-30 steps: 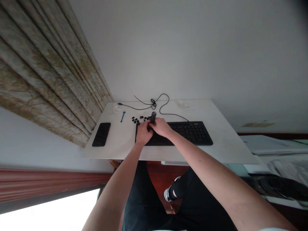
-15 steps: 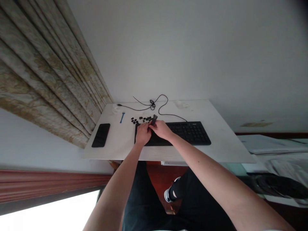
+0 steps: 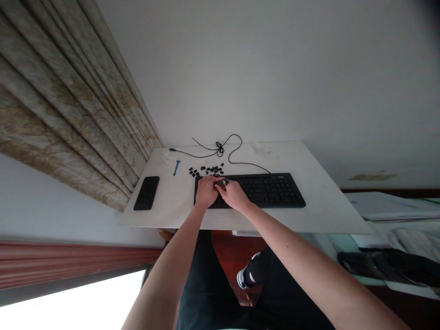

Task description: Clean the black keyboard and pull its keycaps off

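My left hand [image 3: 206, 191] rests on the left end of a black computer keyboard [image 3: 271, 190], and its fingers are mostly hidden. My right hand [image 3: 234, 195] lies beside it, with its fingertips pinching a small dark tool [image 3: 222, 182] just above the keys. Several loose black keycaps [image 3: 208, 170] are scattered on the white tabletop [image 3: 309, 201] right behind the keyboard, close to both hands. The keys under my hands are hidden.
A black phone [image 3: 146, 193] lies at the table's left end, and a small blue tool [image 3: 176, 167] lies near it. A black cable [image 3: 220, 148] loops along the back edge. A patterned curtain [image 3: 68, 105] hangs at the left; papers lie beyond the right edge.
The dark tool has dropped from standing upright above the keyboard to lying low near the keys. My right hand has moved down with it, closer to my left hand.
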Demonstrator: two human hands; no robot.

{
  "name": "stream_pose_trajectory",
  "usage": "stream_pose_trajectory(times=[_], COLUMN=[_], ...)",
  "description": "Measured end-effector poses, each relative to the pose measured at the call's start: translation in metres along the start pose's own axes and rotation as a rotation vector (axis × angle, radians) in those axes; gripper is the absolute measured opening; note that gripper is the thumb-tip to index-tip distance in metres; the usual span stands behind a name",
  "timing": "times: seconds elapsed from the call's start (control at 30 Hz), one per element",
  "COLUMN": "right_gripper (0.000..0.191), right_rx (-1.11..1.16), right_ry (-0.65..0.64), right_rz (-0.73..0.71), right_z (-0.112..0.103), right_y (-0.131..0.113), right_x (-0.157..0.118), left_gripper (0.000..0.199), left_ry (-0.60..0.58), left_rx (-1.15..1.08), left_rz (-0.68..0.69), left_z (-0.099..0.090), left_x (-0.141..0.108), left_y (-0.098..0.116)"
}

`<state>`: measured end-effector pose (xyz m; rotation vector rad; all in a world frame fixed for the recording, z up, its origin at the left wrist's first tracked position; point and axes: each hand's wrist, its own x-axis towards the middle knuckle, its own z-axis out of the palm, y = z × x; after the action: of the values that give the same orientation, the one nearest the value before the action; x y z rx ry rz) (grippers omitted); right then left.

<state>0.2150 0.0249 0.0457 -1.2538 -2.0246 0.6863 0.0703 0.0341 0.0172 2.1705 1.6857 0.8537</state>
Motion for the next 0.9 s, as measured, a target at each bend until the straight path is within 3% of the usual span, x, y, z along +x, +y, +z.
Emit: stream_pose_trajectory(times=[0.2,0.33,0.47,0.57,0.63,0.73,0.9], right_gripper=[0.019,0.026,0.031,0.028,0.02,0.019,0.023], right_rx=[0.286,0.213,0.064,0.176,0.31,0.424,0.256], right_ry=[0.188,0.422,0.67,0.863,0.927,0.972,0.985], right_rz=[0.093,0.187,0.321,0.469,0.61,0.737,0.702], right_z=[-0.003,-0.043,-0.107,-0.148,-0.165,-0.173,-0.165], right_y=[0.003,0.022,0.08,0.134,0.162,0.186,0.198], right_x=[-0.008,-0.011,-0.024,-0.041,-0.054,-0.068,-0.077], left_gripper=[0.029,0.029,0.028,0.03,0.032,0.033,0.029], left_ry=[0.013,0.051,0.119,0.148,0.156,0.169,0.157], left_rx=[-0.034,-0.095,-0.16,-0.186,-0.192,-0.189,-0.25], left_rz=[0.008,-0.001,-0.013,-0.008,-0.007,-0.024,-0.077], left_z=[-0.002,0.001,0.003,0.004,0.005,0.005,0.003], left_x=[0.001,0.0,0.0,0.0,0.001,0.001,0.003], left_y=[0.002,0.0,-0.003,-0.005,-0.006,-0.006,-0.005])
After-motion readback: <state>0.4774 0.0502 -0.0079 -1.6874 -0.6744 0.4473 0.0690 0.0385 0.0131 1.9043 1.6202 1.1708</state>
